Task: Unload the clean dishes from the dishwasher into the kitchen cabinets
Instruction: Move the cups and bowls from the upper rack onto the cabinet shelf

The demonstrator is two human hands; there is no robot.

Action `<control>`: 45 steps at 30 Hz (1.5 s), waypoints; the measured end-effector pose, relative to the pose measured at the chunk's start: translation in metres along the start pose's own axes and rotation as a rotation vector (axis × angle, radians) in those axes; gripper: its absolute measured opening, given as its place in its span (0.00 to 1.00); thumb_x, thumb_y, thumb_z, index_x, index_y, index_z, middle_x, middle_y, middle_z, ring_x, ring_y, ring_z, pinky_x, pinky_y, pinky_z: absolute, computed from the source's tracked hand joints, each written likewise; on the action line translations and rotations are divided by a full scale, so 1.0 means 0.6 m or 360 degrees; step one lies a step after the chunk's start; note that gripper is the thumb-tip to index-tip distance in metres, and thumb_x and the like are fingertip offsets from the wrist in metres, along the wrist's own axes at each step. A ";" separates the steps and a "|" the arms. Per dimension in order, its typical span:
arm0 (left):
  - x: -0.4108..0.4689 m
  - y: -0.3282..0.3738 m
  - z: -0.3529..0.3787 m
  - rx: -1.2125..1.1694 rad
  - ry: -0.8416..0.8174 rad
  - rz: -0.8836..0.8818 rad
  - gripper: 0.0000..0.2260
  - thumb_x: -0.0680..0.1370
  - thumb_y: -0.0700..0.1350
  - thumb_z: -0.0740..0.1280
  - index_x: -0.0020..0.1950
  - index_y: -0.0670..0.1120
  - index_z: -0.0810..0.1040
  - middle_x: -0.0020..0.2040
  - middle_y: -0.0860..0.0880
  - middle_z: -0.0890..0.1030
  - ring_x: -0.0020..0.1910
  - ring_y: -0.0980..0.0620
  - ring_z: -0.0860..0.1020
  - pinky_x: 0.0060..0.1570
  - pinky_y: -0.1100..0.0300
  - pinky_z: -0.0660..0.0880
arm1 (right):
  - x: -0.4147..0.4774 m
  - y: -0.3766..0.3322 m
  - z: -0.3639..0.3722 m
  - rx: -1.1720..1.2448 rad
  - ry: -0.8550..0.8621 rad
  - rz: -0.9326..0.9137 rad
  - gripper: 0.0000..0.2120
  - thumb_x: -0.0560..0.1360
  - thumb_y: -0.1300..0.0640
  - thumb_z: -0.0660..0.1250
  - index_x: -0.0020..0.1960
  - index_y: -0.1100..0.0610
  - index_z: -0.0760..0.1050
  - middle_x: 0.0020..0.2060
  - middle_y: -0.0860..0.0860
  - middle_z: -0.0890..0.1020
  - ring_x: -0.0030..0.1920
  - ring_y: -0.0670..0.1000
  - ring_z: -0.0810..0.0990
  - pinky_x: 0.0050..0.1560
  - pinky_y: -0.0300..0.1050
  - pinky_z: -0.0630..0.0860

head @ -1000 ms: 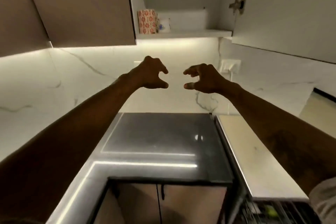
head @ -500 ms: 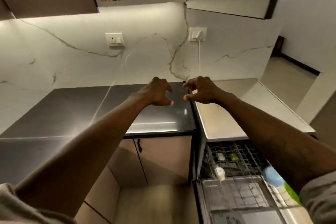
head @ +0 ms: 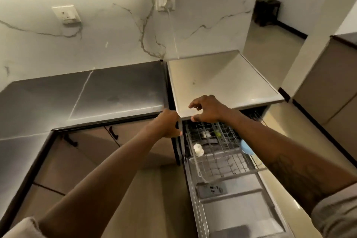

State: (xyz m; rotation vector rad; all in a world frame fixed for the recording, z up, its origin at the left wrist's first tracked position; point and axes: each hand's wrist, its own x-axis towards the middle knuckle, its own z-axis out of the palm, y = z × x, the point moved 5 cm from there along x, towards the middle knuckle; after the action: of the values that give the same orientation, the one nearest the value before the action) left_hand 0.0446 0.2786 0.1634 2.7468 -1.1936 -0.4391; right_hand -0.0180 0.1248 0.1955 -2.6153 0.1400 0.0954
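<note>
The dishwasher stands open at the lower right, its door [head: 237,210] folded down and its wire rack [head: 222,160] pulled out. In the rack I see a small white piece [head: 198,149], a green item [head: 218,133] and a light blue dish [head: 246,148] partly behind my right forearm. My left hand [head: 167,125] hovers at the rack's left edge with fingers loosely curled, holding nothing. My right hand [head: 207,109] hangs above the rack's back part, fingers spread and bent, empty.
A dark countertop [head: 96,94] runs left, with a pale top [head: 222,81] over the dishwasher. Lower cabinet doors [head: 92,152] with black handles sit below the counter. Two wall sockets [head: 66,14] are on the marble backsplash. Open floor lies to the right.
The view has tilted down from the upper cabinet to the dishwasher. Both empty hands have dropped from in front of the wall to just over the rack.
</note>
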 end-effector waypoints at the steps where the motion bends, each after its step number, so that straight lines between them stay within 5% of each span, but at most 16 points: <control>1: 0.022 0.013 0.029 -0.0026 -0.0038 0.0019 0.19 0.71 0.52 0.76 0.59 0.47 0.81 0.52 0.49 0.81 0.55 0.48 0.79 0.53 0.55 0.78 | -0.007 0.033 0.005 0.0035 0.0004 0.0060 0.27 0.68 0.49 0.78 0.65 0.55 0.80 0.58 0.53 0.84 0.55 0.49 0.83 0.56 0.42 0.79; 5: 0.079 0.038 0.142 -0.0083 -0.0175 -0.0019 0.12 0.70 0.48 0.75 0.51 0.44 0.84 0.46 0.47 0.83 0.49 0.46 0.82 0.47 0.54 0.81 | -0.017 0.140 0.056 0.0105 -0.0071 0.0225 0.27 0.70 0.49 0.77 0.65 0.57 0.79 0.57 0.54 0.84 0.56 0.52 0.82 0.55 0.43 0.78; 11: 0.192 0.056 0.320 -0.0080 -0.0311 0.0001 0.16 0.70 0.45 0.76 0.56 0.45 0.83 0.48 0.47 0.84 0.45 0.49 0.83 0.45 0.55 0.82 | -0.011 0.351 0.193 0.0103 -0.0283 0.0407 0.28 0.72 0.51 0.76 0.69 0.59 0.76 0.62 0.56 0.81 0.63 0.57 0.79 0.62 0.45 0.73; 16: 0.325 0.019 0.473 -0.0014 -0.0441 -0.0115 0.10 0.65 0.49 0.70 0.44 0.48 0.77 0.45 0.47 0.84 0.39 0.51 0.79 0.39 0.56 0.79 | 0.017 0.539 0.304 -0.0004 -0.0439 0.0615 0.29 0.71 0.50 0.75 0.70 0.54 0.73 0.62 0.57 0.79 0.62 0.58 0.78 0.60 0.53 0.78; 21: 0.395 0.006 0.580 0.0122 -0.0536 -0.0139 0.29 0.70 0.48 0.74 0.70 0.48 0.72 0.65 0.45 0.75 0.62 0.43 0.77 0.54 0.52 0.77 | 0.036 0.671 0.371 -0.0167 -0.0479 0.0750 0.28 0.70 0.52 0.73 0.68 0.55 0.73 0.62 0.56 0.78 0.62 0.58 0.77 0.57 0.52 0.79; 28: 0.437 -0.012 0.632 0.0534 -0.0601 -0.0105 0.26 0.72 0.46 0.72 0.70 0.49 0.73 0.67 0.47 0.76 0.65 0.44 0.76 0.60 0.51 0.78 | 0.054 0.743 0.412 -0.0499 -0.0549 0.0597 0.33 0.72 0.56 0.71 0.76 0.53 0.66 0.78 0.56 0.61 0.78 0.59 0.57 0.77 0.57 0.59; 32: 0.448 -0.010 0.630 0.0695 -0.0621 -0.0107 0.23 0.73 0.47 0.72 0.67 0.50 0.76 0.64 0.48 0.78 0.64 0.44 0.78 0.58 0.53 0.76 | 0.064 0.768 0.417 -0.0656 -0.0579 0.0507 0.42 0.71 0.54 0.73 0.80 0.51 0.57 0.80 0.55 0.54 0.81 0.58 0.47 0.78 0.65 0.49; 38: 0.452 -0.006 0.627 0.0555 -0.0578 -0.0081 0.20 0.73 0.43 0.73 0.65 0.46 0.77 0.64 0.45 0.79 0.63 0.43 0.78 0.60 0.52 0.75 | 0.072 0.798 0.407 -0.0783 -0.0620 0.0553 0.40 0.74 0.58 0.69 0.81 0.50 0.55 0.80 0.55 0.56 0.80 0.58 0.49 0.73 0.72 0.56; 45: 0.435 -0.001 0.588 0.0205 -0.0479 -0.0134 0.25 0.70 0.45 0.76 0.66 0.44 0.78 0.62 0.45 0.81 0.59 0.44 0.80 0.55 0.55 0.77 | 0.067 0.768 0.372 -0.0817 -0.0640 0.0529 0.35 0.71 0.61 0.71 0.76 0.51 0.65 0.77 0.55 0.60 0.77 0.59 0.55 0.69 0.70 0.63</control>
State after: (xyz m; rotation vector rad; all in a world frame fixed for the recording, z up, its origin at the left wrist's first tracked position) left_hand 0.1060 0.0920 -0.2290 2.9264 -1.2076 -0.8392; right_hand -0.0413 -0.1642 -0.2284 -2.9784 0.4564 0.8699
